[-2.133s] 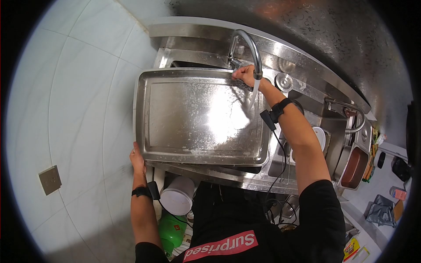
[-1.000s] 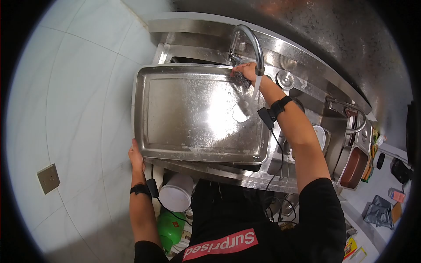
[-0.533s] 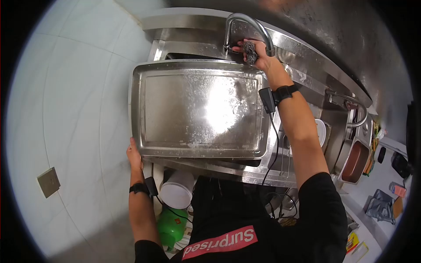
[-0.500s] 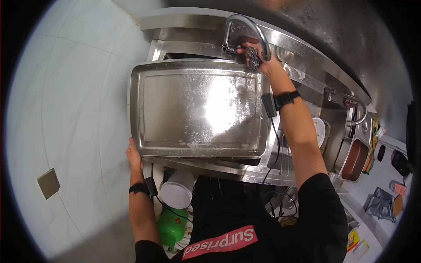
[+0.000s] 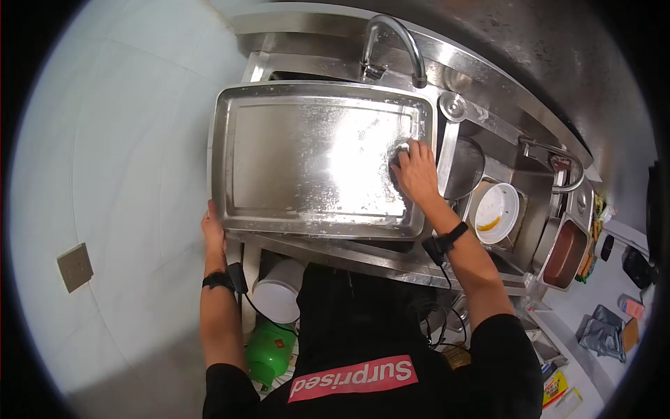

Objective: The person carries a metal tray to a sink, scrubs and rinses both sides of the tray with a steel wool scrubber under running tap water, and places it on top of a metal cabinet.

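A large rectangular stainless-steel tray [image 5: 269, 160] rests across the sink [image 5: 328, 257], its wet surface glaring in the light. My left hand [image 5: 213, 227] grips the tray's lower left corner, with some fingers hidden at its edge. Near the right end of the tray, my right hand [image 5: 420, 173] presses a steel wool scrubber [image 5: 399, 155] against the inner surface. The scrubber is mostly covered by my fingers. Above the tray's right part arches a metal faucet [image 5: 418, 61], apart from both hands.
A white bowl [image 5: 508, 199] with an orange piece in it stands in the right-hand basin, near a second faucet [image 5: 578, 174]. Below the sink are a white bucket [image 5: 277, 297] and a green cylinder [image 5: 269, 351]. A tiled wall [image 5: 132, 167] borders the left.
My right hand has moved from the faucet down onto the tray, bringing the steel wool scrubber with it. My left hand keeps its hold on the corner.
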